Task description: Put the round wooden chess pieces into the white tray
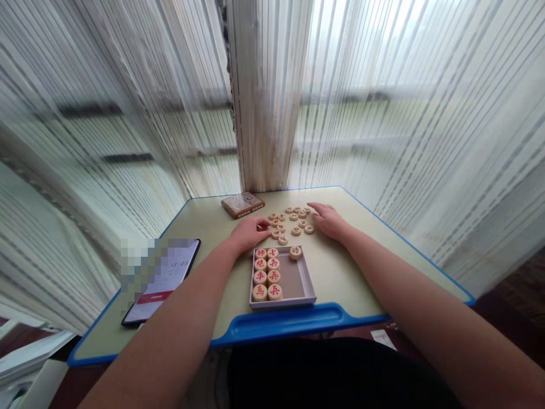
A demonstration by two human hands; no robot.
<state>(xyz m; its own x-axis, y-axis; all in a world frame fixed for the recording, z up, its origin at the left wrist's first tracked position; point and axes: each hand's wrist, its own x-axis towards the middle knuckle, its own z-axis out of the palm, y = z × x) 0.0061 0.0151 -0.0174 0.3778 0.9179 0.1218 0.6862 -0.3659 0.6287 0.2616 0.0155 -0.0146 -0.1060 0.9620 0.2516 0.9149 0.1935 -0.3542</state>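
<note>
Dark clothing fills the bottom edge, with the left forearm and the right forearm reaching forward on either side of it. At their ends, the left hand has its fingers loosely bent, a gap showing between thumb and fingers, grasping nothing that can be seen. Right beside it lie small round wooden game pieces; whether the fingertips touch one cannot be told. Across from it, the right hand is released, palm down, its fingers stretched out close to the far right pieces; contact cannot be made out there either.

Between the hands, the loose pieces lie in two scattered groups, flat on the table. Nearer the body sits an open shallow box. Eight pieces with red characters fill two columns of four along its left side, and one piece with a dark character lies by its far wall, right of the columns.

Beyond the left hand is a flat patterned box. Left of the left forearm lies a phone, its screen lit. Blue edging rims the tabletop, and striped sheer curtains hang behind.
</note>
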